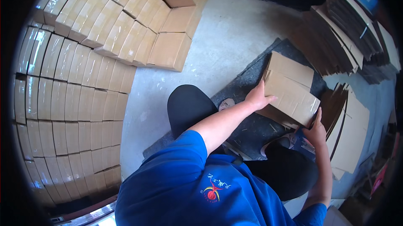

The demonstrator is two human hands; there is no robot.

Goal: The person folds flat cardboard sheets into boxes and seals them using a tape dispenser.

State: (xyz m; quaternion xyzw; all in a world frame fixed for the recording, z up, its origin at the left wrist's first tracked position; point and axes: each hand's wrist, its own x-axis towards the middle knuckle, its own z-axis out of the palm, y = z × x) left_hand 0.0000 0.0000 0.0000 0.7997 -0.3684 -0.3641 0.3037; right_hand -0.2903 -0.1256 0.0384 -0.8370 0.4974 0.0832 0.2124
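Observation:
A brown cardboard box point(289, 89) is held between my two hands, low over a dark mat point(252, 131). Its upper flaps lie folded inward, with a seam between them. My left hand point(257, 96) grips the near left edge, thumb laid over the top and fingers partly hidden behind the side. At the box's right corner, my right hand point(315, 131) presses against the side with its fingers pointing up along it. The underside of the box is out of sight.
Taped cartons point(71, 62) stand stacked in tall rows on the left. Flattened cardboard sheets point(350, 129) lie close to my right hand, and more flat cardboard bundles point(352, 24) lean at the far right. Pale concrete floor point(226, 28) stretches between the stacks.

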